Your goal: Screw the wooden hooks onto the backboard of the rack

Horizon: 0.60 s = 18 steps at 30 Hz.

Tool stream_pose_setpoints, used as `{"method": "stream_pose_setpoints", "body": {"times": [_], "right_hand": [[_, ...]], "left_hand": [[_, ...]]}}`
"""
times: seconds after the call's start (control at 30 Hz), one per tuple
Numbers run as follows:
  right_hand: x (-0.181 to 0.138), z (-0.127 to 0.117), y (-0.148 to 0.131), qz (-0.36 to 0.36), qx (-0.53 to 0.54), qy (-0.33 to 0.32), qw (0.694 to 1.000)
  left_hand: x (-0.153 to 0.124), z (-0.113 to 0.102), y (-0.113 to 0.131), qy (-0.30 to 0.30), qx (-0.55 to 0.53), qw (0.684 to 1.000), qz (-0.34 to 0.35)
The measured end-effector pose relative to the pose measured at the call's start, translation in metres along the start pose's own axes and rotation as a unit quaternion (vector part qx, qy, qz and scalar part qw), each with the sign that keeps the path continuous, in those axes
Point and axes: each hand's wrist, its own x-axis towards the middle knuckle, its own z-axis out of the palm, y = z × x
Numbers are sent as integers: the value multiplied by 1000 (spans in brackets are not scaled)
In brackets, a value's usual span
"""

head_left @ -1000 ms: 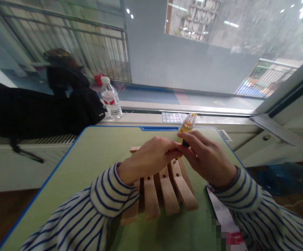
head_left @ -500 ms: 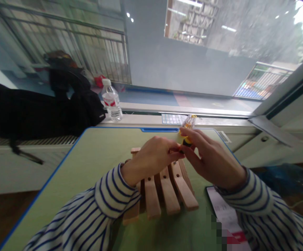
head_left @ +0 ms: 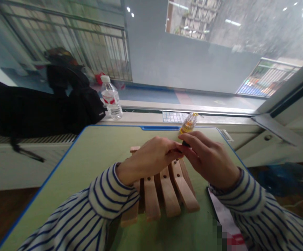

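Observation:
My right hand (head_left: 211, 158) is closed around a small screwdriver (head_left: 185, 143); just a dark bit of its handle shows between thumb and fingers. My left hand (head_left: 151, 157) is pinched against it, fingertips touching the right fingers, and what it grips is hidden. Both hands are above the far end of a wooden piece with several bars (head_left: 166, 195), side by side, with dark screws or holes in them. My left hand and wrist cover part of it. Just beyond the right hand stands a clear bottle with a yellow cap (head_left: 189, 122).
The green table (head_left: 93, 150) has a blue edge. A phone-like flat object (head_left: 223, 209) lies partly under my right sleeve. On the sill stand a water bottle (head_left: 111, 99) and a black bag (head_left: 83, 104), near a gridded sheet (head_left: 171, 116). A window rises behind.
The right fingers have rolled over the screwdriver, so its yellow-and-black handle is now mostly covered. The left hand stays nearly in place. The view has shifted slightly.

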Motion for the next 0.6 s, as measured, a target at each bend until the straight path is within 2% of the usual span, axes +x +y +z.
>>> {"method": "stream_pose_setpoints", "body": {"times": [0.23,0.4,0.6], "right_hand": [[1,-2,-5,7,-7,-10,1000],[1,-5,-7,10,30,-36,999],[1,-4,-3,13,31,-13,999]], "left_hand": [[1,3,0,45,52,997,-24],[-1,-1,1,24,30,999,-23],[-1,-1,2,18,-10,1000,-19]]}}
